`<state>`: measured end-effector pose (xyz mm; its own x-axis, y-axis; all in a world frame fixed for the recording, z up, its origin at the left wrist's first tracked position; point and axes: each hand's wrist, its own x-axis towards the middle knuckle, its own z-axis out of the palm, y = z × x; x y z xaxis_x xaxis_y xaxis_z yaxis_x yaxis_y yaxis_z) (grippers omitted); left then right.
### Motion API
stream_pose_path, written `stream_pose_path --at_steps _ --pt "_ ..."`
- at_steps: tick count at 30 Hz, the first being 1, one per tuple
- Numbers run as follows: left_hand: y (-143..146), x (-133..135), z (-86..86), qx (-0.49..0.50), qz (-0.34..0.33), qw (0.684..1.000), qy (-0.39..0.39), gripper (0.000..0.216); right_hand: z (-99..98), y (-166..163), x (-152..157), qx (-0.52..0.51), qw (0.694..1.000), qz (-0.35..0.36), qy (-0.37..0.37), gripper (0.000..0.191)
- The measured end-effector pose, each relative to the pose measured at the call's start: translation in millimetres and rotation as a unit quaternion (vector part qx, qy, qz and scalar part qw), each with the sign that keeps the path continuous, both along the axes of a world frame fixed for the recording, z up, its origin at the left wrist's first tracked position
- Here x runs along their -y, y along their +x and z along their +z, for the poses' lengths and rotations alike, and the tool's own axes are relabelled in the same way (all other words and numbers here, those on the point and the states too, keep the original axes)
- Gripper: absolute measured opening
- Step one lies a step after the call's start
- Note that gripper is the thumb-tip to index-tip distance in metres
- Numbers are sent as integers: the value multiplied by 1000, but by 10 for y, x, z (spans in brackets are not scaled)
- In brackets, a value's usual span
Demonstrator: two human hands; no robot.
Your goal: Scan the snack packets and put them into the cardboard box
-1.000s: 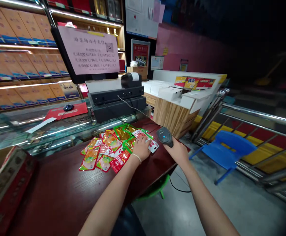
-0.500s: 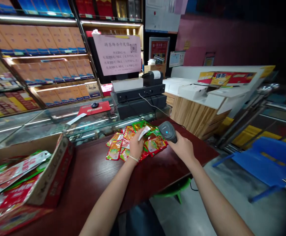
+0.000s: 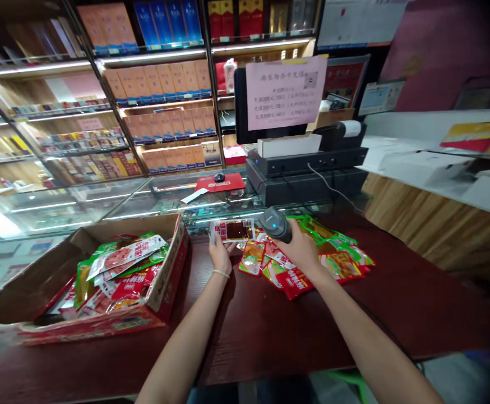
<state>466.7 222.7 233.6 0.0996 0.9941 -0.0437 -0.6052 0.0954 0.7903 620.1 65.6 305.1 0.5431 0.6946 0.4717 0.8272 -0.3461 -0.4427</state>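
Note:
Between the fingers of my left hand (image 3: 220,255) is a white snack packet (image 3: 239,230) with red lettering and a dark window, lifted above the table. My right hand (image 3: 301,247) is wrapped round the handle of a dark barcode scanner (image 3: 275,223), which shows a small blue light. The scanner's head is close to the packet's right end. Below and behind my right hand, a loose pile of red and green snack packets (image 3: 341,264) lies on the table; my forearm hides part of it.
An open cardboard box (image 3: 173,275) with several snack packets stands on the dark red table (image 3: 245,336) at left. Behind are a glass counter (image 3: 165,196), a red mat with a mouse (image 3: 218,177), and a cash register (image 3: 304,168) with a cable. Stocked shelves line the back wall.
My view has swung left, bringing more of the box into sight. My left hand has moved off the pile to its left, turning the packet's printed face into view. Both hands keep their holds.

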Motion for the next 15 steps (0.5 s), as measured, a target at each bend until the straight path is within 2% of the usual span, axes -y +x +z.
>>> stream_pose_path --at_steps 3,8,15 --pt "-67 -112 -102 1 5 1000 -6 37 -106 -60 -183 -3 999 24 -35 54" --pt "-78 -184 -199 -7 20 1000 -15 37 -259 -77 -110 -8 994 38 -103 59" --pt "-74 -213 -232 -14 29 999 -14 37 -269 -94 -84 23 982 61 -179 49"
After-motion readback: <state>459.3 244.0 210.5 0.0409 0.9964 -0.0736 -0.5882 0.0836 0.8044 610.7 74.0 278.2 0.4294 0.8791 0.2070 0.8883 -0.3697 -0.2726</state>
